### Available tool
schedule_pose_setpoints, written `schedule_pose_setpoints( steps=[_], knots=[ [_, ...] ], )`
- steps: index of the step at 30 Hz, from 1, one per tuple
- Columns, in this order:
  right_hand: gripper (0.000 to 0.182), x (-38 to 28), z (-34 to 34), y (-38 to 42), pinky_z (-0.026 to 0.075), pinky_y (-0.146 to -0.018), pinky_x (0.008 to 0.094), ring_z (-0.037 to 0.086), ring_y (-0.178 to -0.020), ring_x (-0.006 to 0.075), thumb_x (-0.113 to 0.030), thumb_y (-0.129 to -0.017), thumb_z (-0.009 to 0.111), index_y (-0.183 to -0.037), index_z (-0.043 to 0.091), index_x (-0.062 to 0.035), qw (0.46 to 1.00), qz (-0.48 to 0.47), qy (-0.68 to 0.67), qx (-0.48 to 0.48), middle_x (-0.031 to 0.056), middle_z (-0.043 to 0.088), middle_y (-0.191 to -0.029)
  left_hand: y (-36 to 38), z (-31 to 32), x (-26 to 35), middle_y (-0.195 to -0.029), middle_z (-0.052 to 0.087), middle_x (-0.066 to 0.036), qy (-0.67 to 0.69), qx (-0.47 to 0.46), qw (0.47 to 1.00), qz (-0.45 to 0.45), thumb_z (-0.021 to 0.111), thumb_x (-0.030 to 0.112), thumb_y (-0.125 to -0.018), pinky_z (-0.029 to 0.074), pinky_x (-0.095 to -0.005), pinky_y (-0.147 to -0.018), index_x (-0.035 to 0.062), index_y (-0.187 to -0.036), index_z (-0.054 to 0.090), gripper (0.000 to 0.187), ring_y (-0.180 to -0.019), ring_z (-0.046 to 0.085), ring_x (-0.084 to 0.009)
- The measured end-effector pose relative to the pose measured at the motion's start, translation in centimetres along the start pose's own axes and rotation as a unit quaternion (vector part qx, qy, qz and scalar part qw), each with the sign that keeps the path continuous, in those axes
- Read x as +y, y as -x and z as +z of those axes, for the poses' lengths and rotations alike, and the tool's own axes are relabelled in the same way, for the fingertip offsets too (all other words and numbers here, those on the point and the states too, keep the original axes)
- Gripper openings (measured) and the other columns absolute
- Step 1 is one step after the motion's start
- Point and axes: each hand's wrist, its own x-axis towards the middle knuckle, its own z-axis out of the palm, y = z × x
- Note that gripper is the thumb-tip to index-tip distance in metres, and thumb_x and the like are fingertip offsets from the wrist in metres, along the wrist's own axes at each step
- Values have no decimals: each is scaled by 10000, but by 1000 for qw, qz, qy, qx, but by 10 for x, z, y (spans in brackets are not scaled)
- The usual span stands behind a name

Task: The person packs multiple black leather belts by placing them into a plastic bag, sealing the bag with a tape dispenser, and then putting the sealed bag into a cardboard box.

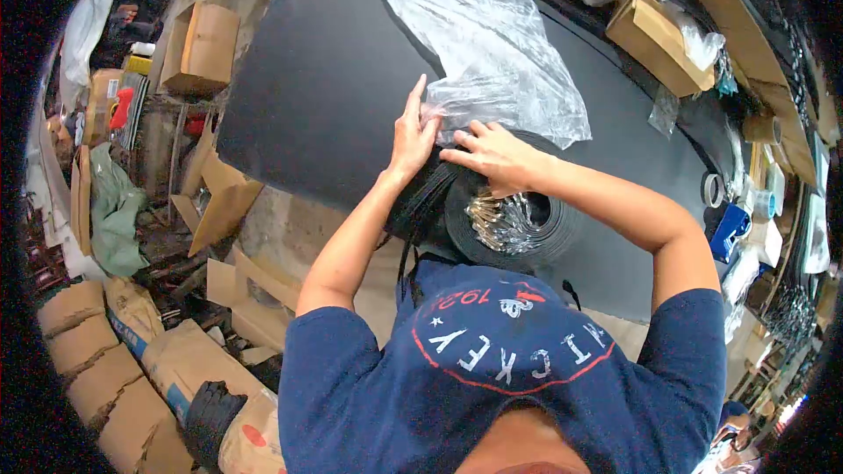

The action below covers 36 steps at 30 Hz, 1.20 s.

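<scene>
One head-worn fisheye view looks steeply down, close over the black table (334, 79).

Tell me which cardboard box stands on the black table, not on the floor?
It is the open cardboard box at the far right edge of the black table, with clear plastic in it. The other boxes sit off the table, to its left.
</scene>
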Motion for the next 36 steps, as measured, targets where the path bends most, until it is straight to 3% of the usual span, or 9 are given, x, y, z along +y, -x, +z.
schedule_pose_setpoints(
  steps=[7, 18, 22, 23, 24, 26, 28, 32, 36],
  knots=[
    [1009, 20, 20, -9, 447, -886, 473, 487, -1117, 367, -287, -452, 870, -1347, 423, -153, 998, 34, -55, -25, 149, 490, -1234, 20, -23, -30, -864, 629, -247, -206, 16, 972, 111, 628, 131, -859, 491, -436, -609, 41, -1281, 490, 453, -780, 623, -410],
    [731, 78, 27, -20, 423, -916, 483, 459, -1115, 416, -112, -509, 704, -1215, 523, -58, 976, 171, -93, 95, 194, 531, -1189, 73, -95, -11, -753, 619, -211, -297, -183, 936, -41, 590, 109, -796, 496, -462, -638, 95, -1359, 422, 587, -713, 622, -394],
    [709, 65, -15, -35, 402, -975, 459, 487, -1122, 348, -105, -539, 686, -1232, 540, -76, 948, 254, -167, -98, 204, 522, -1215, 54, -114, 45, -835, 660, -199, -475, -145, 865, -67, 620, 151, -819, 506, -422, -713, 25, -1081, 614, 291, -775, 650, -352],
    [669, 71, 6, -28, 426, -944, 446, 524, -1072, 343, -109, -541, 696, -1196, 565, -72, 965, 215, -150, -5, 208, 556, -1148, 36, -98, 95, -943, 670, -186, -378, -102, 910, -135, 652, 164, -807, 512, -398, -750, 27, -1002, 660, 238, -844, 654, -330],
    [629, 77, 27, -22, 451, -913, 433, 561, -1023, 339, -114, -543, 705, -1160, 590, -68, 973, 175, -122, 85, 212, 590, -1081, 31, -86, 89, -980, 661, -182, -325, -20, 946, 1, 660, 163, -802, 505, -390, -750, 27, -990, 665, 231, -871, 646, -326],
    [624, 82, 38, -15, 458, -892, 437, 561, -1018, 345, -123, -537, 718, -1145, 591, -64, 952, 56, -66, 294, 201, 590, -1065, 13, -50, 131, -946, 653, -151, -173, -179, 955, 164, 653, 121, -807, 490, -374, -819, 7, -1029, 646, 250, -902, 618, -328],
    [682, 80, 32, -10, 450, -904, 450, 541, -1052, 347, -152, -525, 745, -1178, 568, -71, 960, 74, -85, 256, 188, 573, -1110, -4, -4, 128, -1121, 607, -139, -18, -381, 890, 249, 613, 140, -870, 462, -363, -883, 51, -1165, 607, 308, -1021, 589, -286],
    [803, 73, 19, -19, 435, -928, 476, 502, -1119, 352, -210, -501, 799, -1244, 522, -85, 977, 148, -99, 118, 162, 538, -1200, -46, 40, 94, -1120, 590, -180, -67, -448, 847, 280, 566, 106, -866, 445, -398, -919, 45, -1189, 572, 328, -1038, 563, -331],
    [930, 80, 24, -35, 420, -952, 502, 463, -1187, 357, -268, -476, 853, -1310, 477, -99, 974, 200, -104, -19, 135, 504, -1290, -90, -5, 108, -1223, 564, -159, -244, -245, 894, 287, 641, 233, -843, 409, -402, -992, 100, -1300, 484, 501, -1120, 539, -333]
  ],
)
